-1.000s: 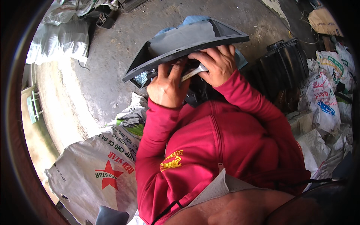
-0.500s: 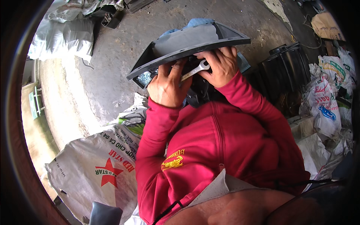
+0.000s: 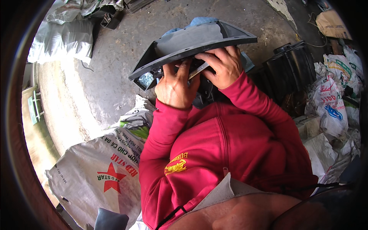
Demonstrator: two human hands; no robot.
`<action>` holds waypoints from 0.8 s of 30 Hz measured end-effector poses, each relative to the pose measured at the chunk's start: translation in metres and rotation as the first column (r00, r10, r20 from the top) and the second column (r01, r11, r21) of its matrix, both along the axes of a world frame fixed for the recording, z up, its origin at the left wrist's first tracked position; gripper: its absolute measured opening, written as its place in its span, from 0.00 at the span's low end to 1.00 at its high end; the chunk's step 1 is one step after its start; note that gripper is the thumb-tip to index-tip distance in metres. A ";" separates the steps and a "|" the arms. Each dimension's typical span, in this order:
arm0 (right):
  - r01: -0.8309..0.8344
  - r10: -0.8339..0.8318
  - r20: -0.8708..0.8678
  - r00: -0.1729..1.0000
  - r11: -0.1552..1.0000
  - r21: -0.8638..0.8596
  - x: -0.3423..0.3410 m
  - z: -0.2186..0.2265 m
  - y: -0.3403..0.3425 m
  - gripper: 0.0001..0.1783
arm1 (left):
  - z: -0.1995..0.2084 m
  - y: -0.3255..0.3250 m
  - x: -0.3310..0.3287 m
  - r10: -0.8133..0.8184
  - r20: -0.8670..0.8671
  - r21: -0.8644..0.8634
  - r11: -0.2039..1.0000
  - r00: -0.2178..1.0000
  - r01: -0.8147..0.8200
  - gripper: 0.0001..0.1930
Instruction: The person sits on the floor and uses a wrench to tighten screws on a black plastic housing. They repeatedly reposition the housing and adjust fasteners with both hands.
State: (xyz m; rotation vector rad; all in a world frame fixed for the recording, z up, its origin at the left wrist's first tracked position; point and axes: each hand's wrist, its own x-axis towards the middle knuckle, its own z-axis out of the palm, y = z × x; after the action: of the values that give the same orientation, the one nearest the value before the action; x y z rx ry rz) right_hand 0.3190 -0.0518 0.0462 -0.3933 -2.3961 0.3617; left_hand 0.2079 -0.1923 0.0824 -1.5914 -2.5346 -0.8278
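Note:
A large black tapered piece [image 3: 189, 40] with raised edges and a row of holes along its rim lies across in front of me. Below its near rim sits a steel wrench [image 3: 198, 71] with its handle slanting between my hands. My left hand [image 3: 173, 89] is closed around the lower end of the wrench, two fingers reaching up to the rim. Against the underside of the rim, my right hand [image 3: 225, 67] curls its fingers over the wrench's upper end; what they grip there is hidden. Small shiny metal pieces [image 3: 145, 80] fill a black compartment beside my left hand.
A white sack [image 3: 96, 180] stands at my left. Black ribbed containers [image 3: 289, 71] are on the right, near more printed sacks [image 3: 331, 103]. Blue cloth [image 3: 203, 21] shows behind the black piece. Plastic-wrapped bundles [image 3: 63, 40] lie at the far left on the concrete floor [image 3: 119, 61].
My right fingers have shifted left over the wrench's open-ended head, which was visible before and is now covered. My left hand has moved slightly right. The black piece stays nearly in place.

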 end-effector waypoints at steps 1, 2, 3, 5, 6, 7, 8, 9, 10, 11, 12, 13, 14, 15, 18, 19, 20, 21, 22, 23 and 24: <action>0.001 -0.001 0.012 1.000 1.000 -0.003 0.000 0.000 0.000 0.27 | -0.002 0.000 0.000 -0.013 0.012 0.026 1.000 1.000 0.013 0.28; 0.003 -0.003 0.009 1.000 1.000 0.001 0.001 0.000 0.000 0.27 | -0.006 0.001 0.000 -0.027 0.023 0.052 0.998 0.999 0.025 0.27; 0.006 -0.006 0.004 1.000 1.000 0.004 0.001 -0.001 0.001 0.27 | -0.008 0.001 -0.001 -0.041 0.033 0.076 0.996 0.999 0.039 0.27; 0.004 -0.004 0.008 1.000 1.000 0.004 0.001 -0.001 0.001 0.27 | -0.006 0.001 -0.001 -0.038 0.057 0.068 0.997 0.998 0.035 0.26; 0.001 -0.001 0.016 1.000 1.000 0.001 0.001 -0.001 0.002 0.27 | -0.004 0.001 -0.001 -0.040 0.070 0.064 0.997 0.997 0.035 0.26; -0.002 0.002 0.024 1.000 1.000 -0.002 0.001 -0.001 0.002 0.27 | -0.003 0.001 0.000 -0.025 0.097 0.068 0.997 0.995 0.019 0.25; -0.003 0.003 0.032 0.999 1.000 0.008 0.002 -0.001 0.003 0.27 | -0.003 0.002 0.003 -0.011 0.124 0.072 0.997 0.992 0.003 0.25; -0.005 0.004 0.039 0.999 1.000 0.017 0.002 -0.001 0.003 0.27 | -0.002 0.003 0.004 0.002 0.148 0.073 0.997 0.989 -0.013 0.24; -0.006 0.005 0.045 0.999 1.000 0.026 0.002 -0.002 0.003 0.27 | -0.002 0.003 0.003 -0.001 0.135 0.061 0.998 0.991 -0.007 0.24; -0.005 0.004 0.045 0.999 1.000 0.025 0.002 -0.002 0.004 0.27 | -0.003 0.002 0.003 -0.005 0.123 0.048 0.999 0.992 -0.001 0.25; -0.005 0.004 0.045 0.999 1.000 0.023 0.003 -0.003 0.003 0.27 | -0.004 0.002 0.002 -0.009 0.112 0.035 0.999 0.994 0.005 0.25; -0.004 0.003 0.046 0.999 1.000 0.021 0.003 -0.003 0.003 0.27 | -0.004 0.002 0.001 -0.025 0.101 0.041 0.999 0.995 0.021 0.26; 0.003 -0.004 0.038 0.999 1.000 0.023 0.003 -0.003 0.003 0.27 | -0.005 0.002 -0.001 -0.041 0.090 0.047 0.998 0.995 0.037 0.27; 0.009 -0.010 0.030 1.000 1.000 0.025 0.002 -0.003 0.003 0.27 | -0.006 0.003 -0.002 -0.056 0.080 0.054 0.997 0.995 0.052 0.28; 0.009 -0.009 0.032 0.999 1.000 0.020 0.002 -0.002 0.003 0.27 | -0.009 0.002 -0.002 -0.083 0.082 0.058 0.995 0.993 0.078 0.29; 0.005 -0.006 0.035 0.999 1.000 0.015 0.003 -0.003 0.003 0.27 | -0.008 0.001 -0.002 -0.090 0.087 0.046 0.995 0.992 0.086 0.29; 0.006 -0.007 0.041 0.999 1.000 0.017 0.003 -0.003 0.002 0.28 | -0.007 -0.002 -0.002 -0.097 0.092 0.035 0.995 0.991 0.094 0.29; 0.008 -0.009 0.045 0.999 1.000 0.022 0.003 -0.003 0.002 0.28 | -0.007 -0.002 -0.002 -0.104 0.095 0.027 0.994 0.990 0.102 0.29; 0.010 -0.011 0.048 0.999 1.000 0.027 0.003 -0.003 0.003 0.28 | -0.010 -0.002 -0.003 -0.110 0.115 0.080 0.992 0.987 0.101 0.29; 0.010 -0.012 0.043 0.999 0.999 0.035 0.002 -0.003 0.003 0.28 | -0.016 -0.002 -0.004 -0.117 0.135 0.132 0.986 0.984 0.099 0.30; 0.012 -0.014 0.040 0.999 0.999 0.041 0.002 -0.004 0.002 0.29 | -0.020 -0.002 -0.004 -0.125 0.157 0.183 0.978 0.980 0.096 0.30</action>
State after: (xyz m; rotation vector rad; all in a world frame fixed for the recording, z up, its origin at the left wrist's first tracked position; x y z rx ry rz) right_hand 0.3211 -0.0494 0.0420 -0.4007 -2.4352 0.3012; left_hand 0.2040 -0.1945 0.0627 -1.6850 -2.4140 -1.2098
